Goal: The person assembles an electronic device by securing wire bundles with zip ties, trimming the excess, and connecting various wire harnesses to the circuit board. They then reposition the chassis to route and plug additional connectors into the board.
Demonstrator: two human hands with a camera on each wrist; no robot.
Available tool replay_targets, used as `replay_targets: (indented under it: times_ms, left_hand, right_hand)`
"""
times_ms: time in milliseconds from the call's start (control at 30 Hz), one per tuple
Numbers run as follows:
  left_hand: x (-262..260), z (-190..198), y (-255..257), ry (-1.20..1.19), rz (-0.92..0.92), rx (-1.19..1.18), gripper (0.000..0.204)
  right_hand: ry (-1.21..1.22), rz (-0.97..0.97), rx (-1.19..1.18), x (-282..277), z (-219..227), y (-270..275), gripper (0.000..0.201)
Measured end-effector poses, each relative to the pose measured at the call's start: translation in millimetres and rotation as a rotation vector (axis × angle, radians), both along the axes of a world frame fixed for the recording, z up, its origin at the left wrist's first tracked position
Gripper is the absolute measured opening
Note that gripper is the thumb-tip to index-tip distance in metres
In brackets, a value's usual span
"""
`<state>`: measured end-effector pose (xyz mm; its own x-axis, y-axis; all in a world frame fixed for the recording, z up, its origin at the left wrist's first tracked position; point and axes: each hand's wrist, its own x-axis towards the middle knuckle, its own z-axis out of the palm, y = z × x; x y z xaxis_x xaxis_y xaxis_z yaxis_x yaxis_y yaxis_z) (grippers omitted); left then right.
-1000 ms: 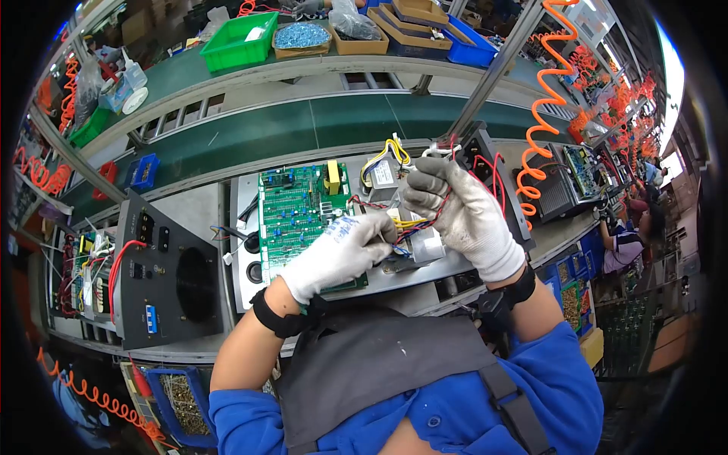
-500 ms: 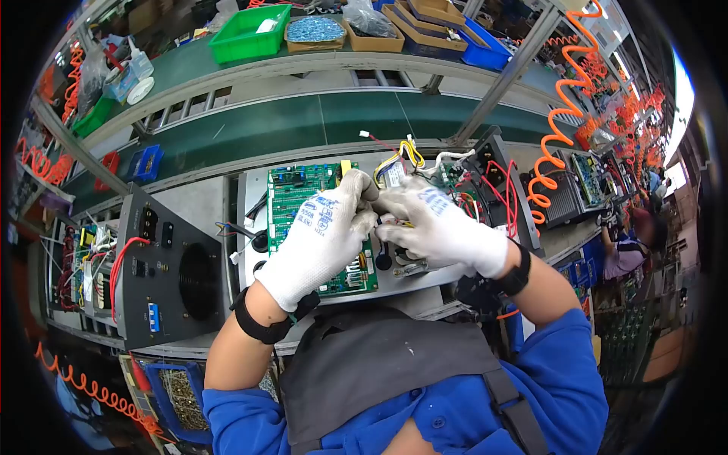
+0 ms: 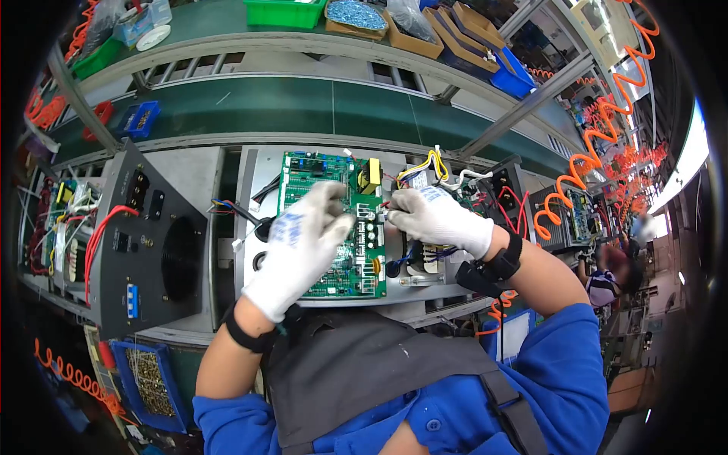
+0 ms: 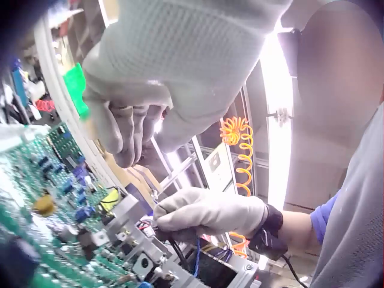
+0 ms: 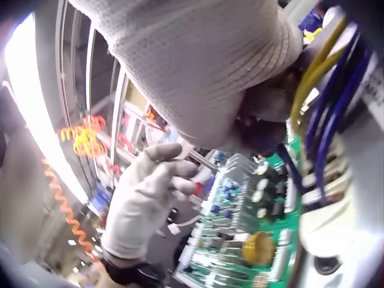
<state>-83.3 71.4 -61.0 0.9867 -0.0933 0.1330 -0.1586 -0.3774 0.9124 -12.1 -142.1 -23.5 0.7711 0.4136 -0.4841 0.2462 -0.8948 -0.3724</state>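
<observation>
Both hands wear white gloves over a green circuit board [image 3: 341, 277], which lies on a metal plate and carries a yellow transformer [image 3: 369, 176]. My left hand [image 3: 303, 239] hovers above the board's left half, fingers loosely bent and holding nothing. At the board's right edge, my right hand [image 3: 440, 220] pinches thin wires with its fingertips, which are partly hidden; the wires' end is covered by the glove. Blue-purple wires [image 5: 336, 120] and yellow wires [image 5: 313, 78] run close beside that hand in the right wrist view.
A black panel [image 3: 144, 250] with a round fan opening stands at left, red wires looped on it. Behind the work runs a green conveyor [image 3: 265, 106]. Orange coiled hose [image 3: 561, 189] hangs at right. A blue bin [image 3: 148, 379] of small metal parts sits at lower left.
The hands first worked among the wires right of the board, then met above its right edge. Now they are apart: the left has drawn back leftward, while the right stays at the edge.
</observation>
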Motion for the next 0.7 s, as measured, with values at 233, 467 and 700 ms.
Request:
replay_targets:
  times_ms: [233, 467, 700]
  left_hand:
    - [-37, -45, 40, 0.093, 0.140, -0.113, 0.027]
    - [-55, -67, 42, -0.137, 0.154, -0.075, 0.031]
    - [-55, -76, 40, -0.125, 0.171, -0.096, 0.032]
  right_hand:
    - [-0.119, 0.090, -0.179, 14, -22, -1, 0.028]
    - [-0.010, 0.021, -0.103, 17, -20, -1, 0.028]
    - [-0.146, 0.073, -0.128, 12, -24, 2, 0.026]
